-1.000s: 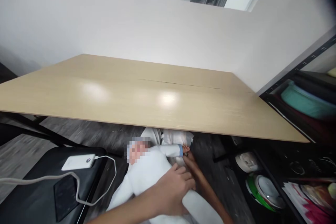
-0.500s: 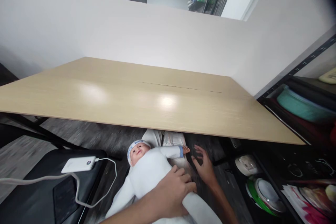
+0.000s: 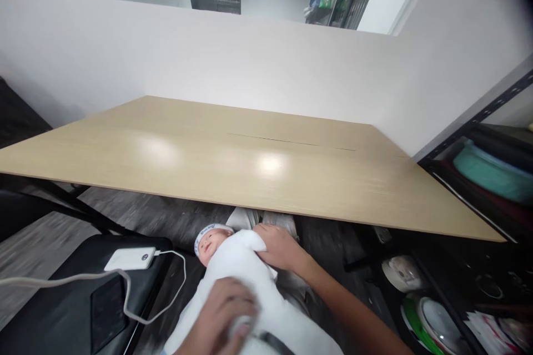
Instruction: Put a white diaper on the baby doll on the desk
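A baby doll (image 3: 244, 263) in a white suit and a lettered white cap lies on my lap, its head toward the left. My right hand (image 3: 277, 244) is closed round the doll's arm on the far side. Over the doll's belly, my left hand (image 3: 227, 310) is blurred by motion. Its fingers are curled on a small pale thing that I cannot make out. Just right of it, a dark strip (image 3: 275, 341) lies across the white suit.
A wooden table (image 3: 208, 161) spans the space ahead. On the left, a black chair (image 3: 54, 310) bears a white power bank (image 3: 130, 258) with a cable and a dark phone (image 3: 108, 310). Black shelves on the right hold a teal basin (image 3: 491, 172) and bowls (image 3: 437, 319).
My right hand has moved left from beside the doll onto its arm. My left hand has shifted left and down over the belly, and a dark strip now shows there.
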`<act>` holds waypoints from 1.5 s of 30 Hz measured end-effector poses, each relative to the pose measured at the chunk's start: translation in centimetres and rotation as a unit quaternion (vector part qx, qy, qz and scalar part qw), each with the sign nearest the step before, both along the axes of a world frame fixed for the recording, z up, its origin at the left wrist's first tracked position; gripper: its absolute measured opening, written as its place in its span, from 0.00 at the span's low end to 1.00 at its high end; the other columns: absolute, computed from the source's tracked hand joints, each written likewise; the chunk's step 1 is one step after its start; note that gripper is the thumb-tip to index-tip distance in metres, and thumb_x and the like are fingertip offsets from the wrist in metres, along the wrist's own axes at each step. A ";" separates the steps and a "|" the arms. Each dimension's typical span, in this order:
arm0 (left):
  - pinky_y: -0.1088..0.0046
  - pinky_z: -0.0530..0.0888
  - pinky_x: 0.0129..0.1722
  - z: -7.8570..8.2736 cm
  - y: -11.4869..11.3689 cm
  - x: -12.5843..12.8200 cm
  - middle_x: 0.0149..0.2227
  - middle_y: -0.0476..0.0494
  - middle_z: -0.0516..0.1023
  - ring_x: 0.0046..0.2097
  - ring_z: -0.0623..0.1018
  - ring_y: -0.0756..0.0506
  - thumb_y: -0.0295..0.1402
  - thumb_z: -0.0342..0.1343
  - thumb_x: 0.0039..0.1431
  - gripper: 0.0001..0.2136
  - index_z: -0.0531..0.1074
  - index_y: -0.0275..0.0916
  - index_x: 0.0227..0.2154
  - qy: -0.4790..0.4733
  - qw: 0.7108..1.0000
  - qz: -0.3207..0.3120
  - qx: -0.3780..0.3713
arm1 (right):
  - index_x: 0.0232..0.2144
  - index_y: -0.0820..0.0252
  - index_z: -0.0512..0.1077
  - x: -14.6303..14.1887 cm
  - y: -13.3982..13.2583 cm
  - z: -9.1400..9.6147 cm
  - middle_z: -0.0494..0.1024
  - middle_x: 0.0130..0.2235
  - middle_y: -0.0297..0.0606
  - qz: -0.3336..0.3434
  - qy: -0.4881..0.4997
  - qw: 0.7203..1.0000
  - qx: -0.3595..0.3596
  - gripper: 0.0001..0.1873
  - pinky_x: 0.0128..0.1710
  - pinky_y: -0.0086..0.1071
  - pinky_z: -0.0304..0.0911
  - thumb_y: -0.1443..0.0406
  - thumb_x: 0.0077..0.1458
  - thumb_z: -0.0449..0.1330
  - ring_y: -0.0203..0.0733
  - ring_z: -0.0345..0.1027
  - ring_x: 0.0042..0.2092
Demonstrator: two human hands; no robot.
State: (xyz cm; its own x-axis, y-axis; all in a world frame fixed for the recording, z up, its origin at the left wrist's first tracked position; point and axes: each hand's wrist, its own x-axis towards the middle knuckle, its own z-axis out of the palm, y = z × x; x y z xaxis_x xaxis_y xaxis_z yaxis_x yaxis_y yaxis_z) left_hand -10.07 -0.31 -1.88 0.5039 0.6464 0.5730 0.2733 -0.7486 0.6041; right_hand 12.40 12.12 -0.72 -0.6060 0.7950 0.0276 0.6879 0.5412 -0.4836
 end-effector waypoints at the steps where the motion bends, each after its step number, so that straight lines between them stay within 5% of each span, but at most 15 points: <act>1: 0.61 0.78 0.49 -0.8 -0.9 -2.0 0.47 0.42 0.77 0.50 0.78 0.39 0.31 0.53 0.70 0.11 0.69 0.48 0.52 -0.024 0.994 0.108 -0.020 | 0.42 0.57 0.72 0.0 -0.6 0.8 0.79 0.44 0.41 0.002 0.027 1.000 0.014 0.09 0.47 0.37 0.65 0.66 0.57 0.59 0.48 0.73 0.45; 4: 0.48 0.77 0.56 -3.2 -3.1 -6.4 0.57 0.35 0.73 0.59 0.75 0.32 0.38 0.60 0.65 0.19 0.67 0.45 0.56 -0.016 0.946 0.308 -0.098 | 0.44 0.55 0.72 0.9 -3.2 3.0 0.79 0.43 0.38 -0.040 0.144 0.988 0.036 0.16 0.46 0.36 0.65 0.69 0.52 0.57 0.47 0.73 0.46; 8: 0.44 0.78 0.58 -4.4 -2.2 -7.3 0.61 0.34 0.69 0.61 0.76 0.31 0.42 0.62 0.61 0.32 0.55 0.48 0.64 0.040 0.939 0.287 -0.183 | 0.47 0.50 0.71 3.2 -6.7 5.5 0.80 0.43 0.37 -0.131 0.259 0.955 0.062 0.24 0.42 0.38 0.69 0.70 0.46 0.56 0.49 0.75 0.43; 11: 0.47 0.79 0.54 -2.1 1.5 -5.5 0.57 0.35 0.72 0.58 0.78 0.32 0.41 0.60 0.63 0.31 0.51 0.48 0.63 0.049 0.953 0.247 -0.168 | 0.48 0.48 0.71 5.4 -7.7 7.1 0.81 0.45 0.39 -0.211 0.247 0.942 0.088 0.22 0.41 0.40 0.70 0.68 0.50 0.56 0.53 0.76 0.43; 15: 0.59 0.79 0.45 4.1 8.0 -2.8 0.52 0.39 0.77 0.49 0.82 0.36 0.38 0.57 0.64 0.25 0.54 0.46 0.59 0.098 0.974 0.144 -0.148 | 0.48 0.47 0.71 9.1 -6.2 8.2 0.83 0.44 0.40 -0.303 0.130 0.936 0.125 0.17 0.38 0.40 0.69 0.63 0.54 0.59 0.55 0.77 0.42; 19: 0.64 0.74 0.41 8.5 13.2 -0.8 0.50 0.40 0.80 0.45 0.83 0.36 0.37 0.59 0.61 0.22 0.60 0.44 0.56 0.182 0.970 0.120 -0.107 | 0.44 0.50 0.71 13.0 -3.5 7.2 0.81 0.43 0.43 -0.303 0.001 0.933 0.194 0.10 0.42 0.43 0.68 0.61 0.59 0.59 0.57 0.75 0.46; 26: 0.65 0.72 0.40 7.9 19.6 -1.2 0.48 0.39 0.82 0.46 0.82 0.35 0.44 0.61 0.62 0.23 0.65 0.41 0.54 0.245 0.956 0.149 -0.066 | 0.52 0.54 0.71 16.9 -0.3 3.4 0.81 0.49 0.45 -0.288 -0.010 0.927 0.239 0.15 0.50 0.48 0.68 0.57 0.66 0.58 0.58 0.74 0.51; 34: 0.63 0.71 0.41 5.7 29.0 -2.8 0.43 0.38 0.80 0.46 0.78 0.34 0.56 0.57 0.65 0.22 0.71 0.40 0.45 0.319 0.924 0.211 0.014 | 0.54 0.51 0.73 17.3 8.4 1.8 0.81 0.51 0.42 -0.285 0.016 0.938 0.199 0.21 0.49 0.47 0.69 0.47 0.68 0.57 0.57 0.75 0.51; 45: 0.64 0.71 0.39 4.3 44.8 -1.2 0.40 0.41 0.79 0.44 0.78 0.36 0.60 0.57 0.61 0.26 0.72 0.41 0.44 0.296 0.931 0.212 0.020 | 0.53 0.53 0.72 19.3 23.8 1.7 0.82 0.49 0.42 -0.233 0.022 0.955 0.181 0.20 0.45 0.42 0.69 0.51 0.66 0.58 0.54 0.76 0.48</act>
State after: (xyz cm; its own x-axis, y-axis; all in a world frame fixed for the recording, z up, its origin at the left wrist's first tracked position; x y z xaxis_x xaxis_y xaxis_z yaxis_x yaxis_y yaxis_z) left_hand -11.31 44.46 2.46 0.4443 0.8431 0.3029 0.8255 -0.5167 0.2272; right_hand 31.75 35.87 0.96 -0.1795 0.9115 0.3700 0.8783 0.3180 -0.3570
